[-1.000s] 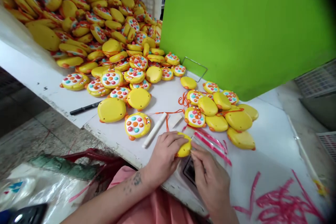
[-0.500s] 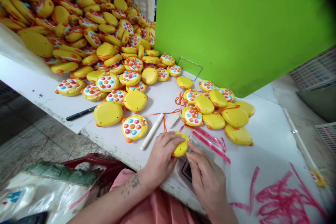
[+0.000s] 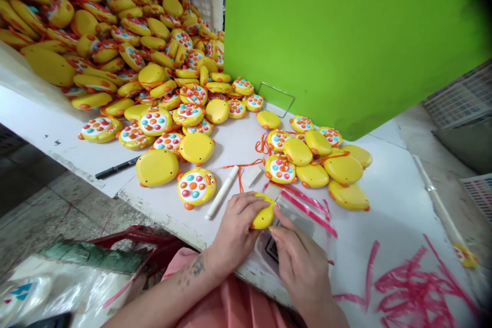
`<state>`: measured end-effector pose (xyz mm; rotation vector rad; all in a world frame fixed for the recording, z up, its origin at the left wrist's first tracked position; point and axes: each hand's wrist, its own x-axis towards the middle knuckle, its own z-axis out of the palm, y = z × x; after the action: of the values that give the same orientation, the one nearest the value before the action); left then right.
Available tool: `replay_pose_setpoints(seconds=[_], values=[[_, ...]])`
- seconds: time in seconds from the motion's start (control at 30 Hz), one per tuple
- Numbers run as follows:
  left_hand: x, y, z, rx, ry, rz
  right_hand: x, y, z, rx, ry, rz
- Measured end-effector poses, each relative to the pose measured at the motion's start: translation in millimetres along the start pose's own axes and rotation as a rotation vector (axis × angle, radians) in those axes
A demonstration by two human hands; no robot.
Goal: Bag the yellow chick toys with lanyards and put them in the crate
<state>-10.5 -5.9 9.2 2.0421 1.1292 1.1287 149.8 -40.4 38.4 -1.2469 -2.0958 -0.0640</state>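
My left hand (image 3: 240, 223) is wrapped over a yellow duck-shaped toy (image 3: 264, 214), which lies back side up near the table's front edge. At the toy's right edge is my right hand (image 3: 302, 256), thumb and index finger pinched together. Whatever sits between those fingertips is too small or hidden to make out. Beneath the right hand lies a clear zip bag (image 3: 319, 228) with a pink strip and a dark-framed flat item (image 3: 272, 251). Just beyond my left hand are a white marker pen (image 3: 222, 192), a small white block (image 3: 252, 176) and an orange cord (image 3: 246, 164).
A large heap of duck toys (image 3: 154, 77) spills from a sack at the left. A smaller pile (image 3: 313, 156) lies right of centre, before a green panel (image 3: 338, 46). A black pen (image 3: 117, 168) rests at the left edge; pink plastic strips (image 3: 411, 287) are at the right.
The right fingertips have shifted slightly left and down along the toy's edge. The left hand keeps its hold. The whole view has shifted a little.
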Motion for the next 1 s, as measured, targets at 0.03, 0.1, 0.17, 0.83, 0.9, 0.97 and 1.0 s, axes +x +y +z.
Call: replay_pose_setpoints(seconds=[0.03, 0.1, 0.17, 0.83, 0.9, 0.97, 1.0], values=[[0, 0, 0.5, 0.004, 0.004, -0.003, 1, 0, -1, 0.016, -0.012, 0.006], [0, 0, 1.0, 0.01, 0.004, -0.008, 2, 0, -2, 0.058, -0.019, 0.043], [-1, 0, 1.0, 0.012, -0.006, -0.012, 4, -1, -3, 0.103, -0.006, 0.092], [1, 2, -3.0, -0.003, -0.022, -0.018, 9, -5, -4, 0.065, -0.008, 0.082], [1, 2, -2.8, -0.002, -0.02, -0.021, 10, -5, -3, 0.039, 0.001, 0.078], [1, 1, -2.6, -0.003, -0.028, -0.017, 12, -3, -3, 0.021, 0.01, 0.098], [1, 1, -2.5, -0.004, -0.036, -0.013, 13, -2, -3, 0.02, 0.009, 0.112]])
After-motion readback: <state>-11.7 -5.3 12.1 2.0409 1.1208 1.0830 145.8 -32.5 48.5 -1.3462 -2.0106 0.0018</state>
